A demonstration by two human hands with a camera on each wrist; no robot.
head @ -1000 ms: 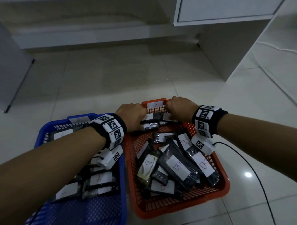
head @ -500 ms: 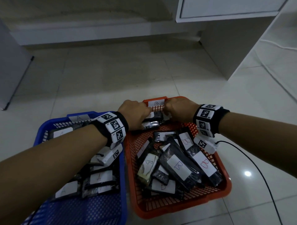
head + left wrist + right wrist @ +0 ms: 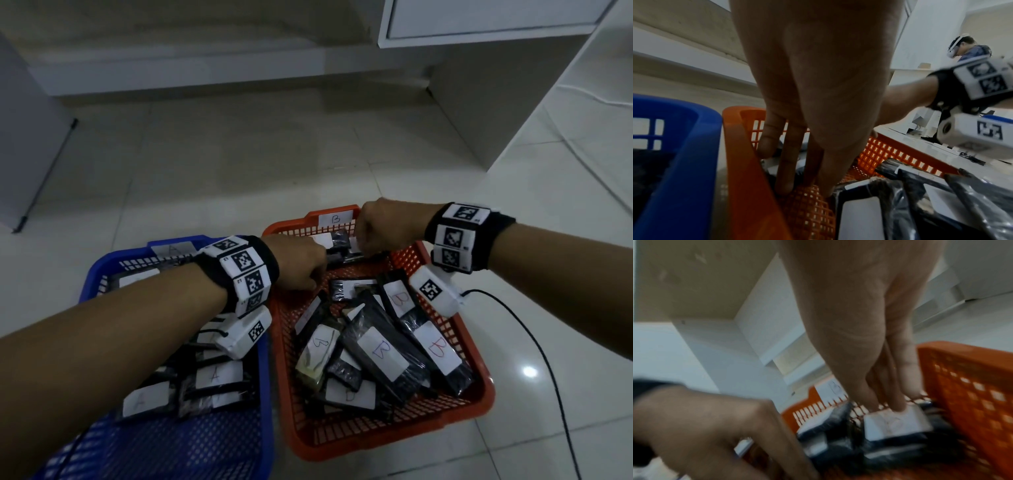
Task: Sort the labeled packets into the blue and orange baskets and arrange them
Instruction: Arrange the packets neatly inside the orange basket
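An orange basket [image 3: 394,442] tagged B holds several black packets with white B labels [image 3: 382,353]. To its left, the blue basket [image 3: 113,263] holds packets labelled A [image 3: 215,375]. My left hand [image 3: 301,267] reaches into the orange basket's far left corner. The left wrist view shows the left hand [image 3: 797,186] with straight fingers, whose tips touch the mesh floor beside packets. My right hand [image 3: 380,229] is at the basket's far end. In the blurred right wrist view, the right hand [image 3: 888,407] pinches the far edge of a white-labelled packet [image 3: 898,423].
Both baskets stand on a pale tiled floor. A white cabinet [image 3: 496,85] rises at the back right. A black cable [image 3: 541,359] runs along the floor right of the orange basket. Another person with a headset [image 3: 970,50] is far off in the left wrist view.
My left hand has drawn back from the far rim toward the orange basket's left wall. The right hand has stayed at the far end over the packets.
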